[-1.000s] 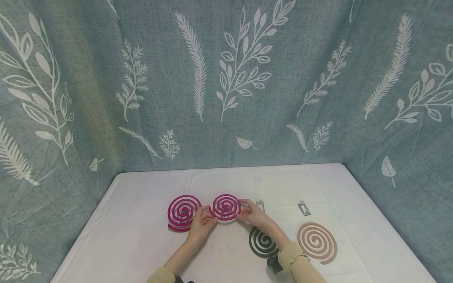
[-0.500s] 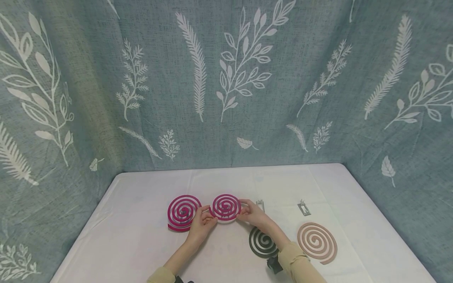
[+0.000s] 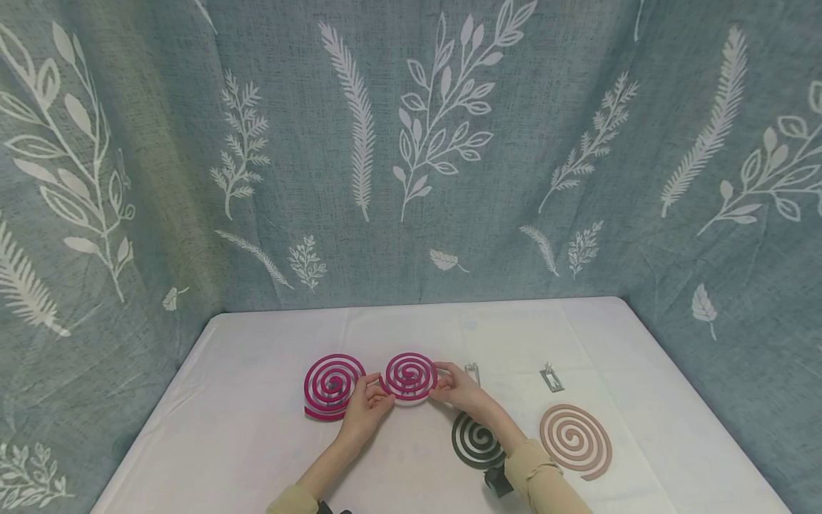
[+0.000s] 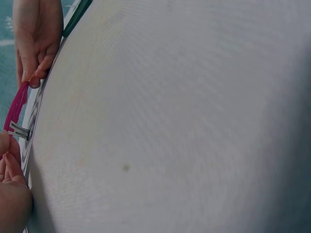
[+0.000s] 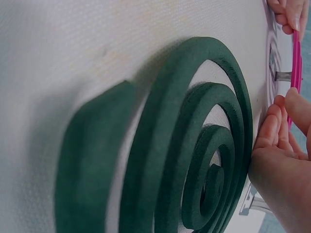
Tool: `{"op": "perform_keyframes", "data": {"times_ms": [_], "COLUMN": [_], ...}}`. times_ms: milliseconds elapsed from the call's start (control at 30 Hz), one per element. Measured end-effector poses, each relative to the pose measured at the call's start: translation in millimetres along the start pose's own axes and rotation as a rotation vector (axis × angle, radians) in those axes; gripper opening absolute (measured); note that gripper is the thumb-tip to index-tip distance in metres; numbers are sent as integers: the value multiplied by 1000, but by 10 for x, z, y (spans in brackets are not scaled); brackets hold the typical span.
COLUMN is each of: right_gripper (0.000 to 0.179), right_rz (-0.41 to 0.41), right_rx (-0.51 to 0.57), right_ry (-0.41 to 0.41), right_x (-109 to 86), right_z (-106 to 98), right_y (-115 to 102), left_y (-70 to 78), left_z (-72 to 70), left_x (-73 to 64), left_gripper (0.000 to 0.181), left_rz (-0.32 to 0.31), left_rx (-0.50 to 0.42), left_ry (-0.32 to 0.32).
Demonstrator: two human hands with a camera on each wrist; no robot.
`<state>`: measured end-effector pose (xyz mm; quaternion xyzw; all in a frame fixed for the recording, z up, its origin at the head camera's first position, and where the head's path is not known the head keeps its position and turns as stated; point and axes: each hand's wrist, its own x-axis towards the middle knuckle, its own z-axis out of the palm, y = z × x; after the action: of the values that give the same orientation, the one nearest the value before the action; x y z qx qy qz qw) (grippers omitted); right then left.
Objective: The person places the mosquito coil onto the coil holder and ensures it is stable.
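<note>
A pink mosquito coil is held level just above the table, between both hands. My left hand pinches its left rim, and my right hand pinches its right rim. Under the coil's middle, a small metal coil stand shows in the left wrist view; how firmly it is joined to the coil is unclear. Beside the left hand lies a second pink coil, its right edge partly covered by fingers. Below the right wrist, a dark green coil lies on the cloth, partly hidden by the arm.
To the right lies a brown coil. Behind it is a loose metal stand, and another metal stand sits just behind the right hand. A white cloth covers the table; a patterned blue-grey curtain surrounds it.
</note>
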<state>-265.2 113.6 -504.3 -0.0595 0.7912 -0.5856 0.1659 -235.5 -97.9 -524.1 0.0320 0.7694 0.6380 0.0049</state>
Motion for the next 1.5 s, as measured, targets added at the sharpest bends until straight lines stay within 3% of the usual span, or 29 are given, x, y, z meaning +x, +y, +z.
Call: {"op": "perform_keyframes", "data": {"times_ms": [1500], "right_gripper": [63], "right_rz": [-3], "right_rx": [15], "right_ry": [-14], "right_x": [7], "right_z": [-14], "right_y": [9], "left_y": [-12], "left_z": [3], "left_x": [11], "left_gripper": [52], "left_rz": [10], "left_rx": [-5], "left_ry": [-7]}}
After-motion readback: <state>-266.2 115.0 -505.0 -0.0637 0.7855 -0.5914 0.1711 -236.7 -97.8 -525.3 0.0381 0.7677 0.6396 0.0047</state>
